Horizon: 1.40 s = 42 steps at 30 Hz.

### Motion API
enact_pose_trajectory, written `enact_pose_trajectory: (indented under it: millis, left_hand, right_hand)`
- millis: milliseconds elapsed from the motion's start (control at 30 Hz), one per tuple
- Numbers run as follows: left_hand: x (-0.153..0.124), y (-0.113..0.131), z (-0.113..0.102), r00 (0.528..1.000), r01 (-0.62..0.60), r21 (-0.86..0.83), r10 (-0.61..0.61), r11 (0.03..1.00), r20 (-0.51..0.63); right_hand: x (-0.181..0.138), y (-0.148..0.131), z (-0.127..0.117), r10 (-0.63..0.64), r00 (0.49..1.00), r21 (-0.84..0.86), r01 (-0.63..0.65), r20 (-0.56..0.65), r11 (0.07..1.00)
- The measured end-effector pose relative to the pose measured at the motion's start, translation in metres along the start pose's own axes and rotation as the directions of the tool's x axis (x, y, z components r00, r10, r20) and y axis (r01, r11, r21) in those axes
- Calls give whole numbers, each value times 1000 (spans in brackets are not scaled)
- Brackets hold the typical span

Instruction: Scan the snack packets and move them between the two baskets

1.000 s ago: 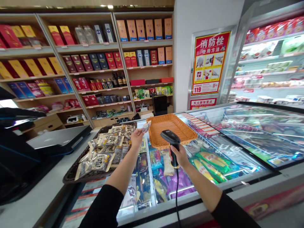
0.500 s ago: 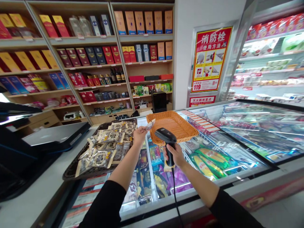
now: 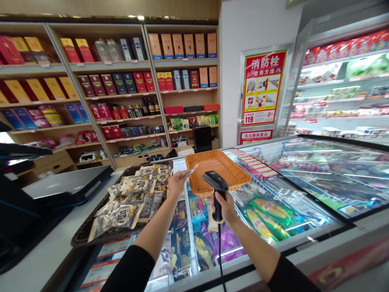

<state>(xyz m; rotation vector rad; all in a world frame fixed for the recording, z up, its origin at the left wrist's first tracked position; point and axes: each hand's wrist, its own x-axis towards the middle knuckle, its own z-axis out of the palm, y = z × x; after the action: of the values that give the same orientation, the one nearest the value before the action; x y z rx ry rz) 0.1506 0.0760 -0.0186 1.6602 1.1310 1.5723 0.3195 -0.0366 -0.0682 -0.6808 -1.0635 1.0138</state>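
My right hand (image 3: pixel 225 207) is wrapped round the grip of a black barcode scanner (image 3: pixel 215 181), whose cable hangs down over the freezer edge. Between the fingertips of my left hand (image 3: pixel 176 185) is a small snack packet (image 3: pixel 190 171), seen nearly edge-on. It hovers over the left rim of an orange wicker basket (image 3: pixel 225 164), which has nothing visible in it. Left of my left hand lies a dark woven tray (image 3: pixel 79 235) heaped with several clear and beige snack packets (image 3: pixel 138 185). Basket and tray both rest on the glass-topped freezer.
Under the glass of the chest freezer (image 3: pixel 306 237) are bagged frozen goods. A dark flat-topped device (image 3: pixel 68 182) stands on the white counter (image 3: pixel 39 259) at left. Shelves (image 3: pixel 133 95) of boxes and bottles line the back wall; a lit fridge (image 3: pixel 343 93) is at right.
The view has tilted up slightly. The packet in my left hand has turned from showing its face to nearly edge-on. My right hand still holds the scanner beside it.
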Motion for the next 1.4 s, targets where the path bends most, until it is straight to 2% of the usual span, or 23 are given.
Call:
enact_pose_trajectory:
  millis: [100, 200, 267, 333, 400, 467, 533, 633, 733, 867, 933, 1000, 1067, 1167, 1300, 1400]
  left_hand:
    - [3, 12, 10, 980, -192, 299, 168, 935, 102]
    - [12, 18, 31, 949, -298, 430, 215, 853, 230]
    - [18, 14, 47, 931, -323, 440, 198, 838, 305]
    - [22, 7, 58, 925, -297, 445, 138, 845, 355]
    - [21, 2, 63, 927, -230, 484, 39, 844, 373]
    - [16, 3, 59, 920, -208, 551, -29, 808, 390]
    - [10, 12, 45, 905, -254, 619, -43, 743, 423]
    - [2, 33, 9, 907, -320, 694, -5, 645, 422]
    - [-3, 53, -41, 929, -326, 752, 49, 572, 366]
    - [-8, 70, -115, 960, -268, 826, 69, 495, 270]
    - [-13, 72, -144, 967, -239, 851, 37, 467, 251]
    - [-18, 71, -164, 964, -231, 854, -11, 465, 267]
    - [-23, 66, -174, 958, -229, 836, -36, 498, 283]
    - [-26, 58, -177, 964, -213, 817, -19, 535, 264]
    - [-23, 56, -177, 984, -160, 829, 20, 536, 177]
    - [-19, 64, -173, 990, -137, 785, 114, 604, 85]
  right_hand:
    - [8, 4, -13, -28, 983, 26, 33, -180, 999]
    - [17, 8, -27, -26, 958, 48, 41, -286, 998]
    - [22, 12, -36, -19, 947, 48, 37, -322, 998]
    - [26, 16, -41, -10, 933, 42, 26, -361, 999]
    - [28, 18, -42, 12, 917, 43, 5, -399, 999]
    - [28, 17, -40, 43, 915, 57, -22, -401, 998]
    - [24, 14, -34, 63, 930, 76, -38, -361, 996]
    - [16, 8, -23, 75, 962, 87, -54, -263, 995]
    - [10, 4, -10, 87, 981, 67, -77, -171, 995]
    - [7, 6, 14, 91, 995, 41, -89, -45, 995]
    - [7, 11, 28, 106, 994, 30, -107, 30, 994]
    - [6, 19, 42, 135, 988, 23, -137, 76, 990]
    - [4, 26, 52, 178, 980, 5, -179, 84, 984]
    - [1, 32, 61, 229, 972, -20, -228, 57, 973]
    - [2, 32, 61, 234, 972, -5, -234, 35, 972]
    - [4, 29, 53, 205, 979, -11, -205, 17, 979]
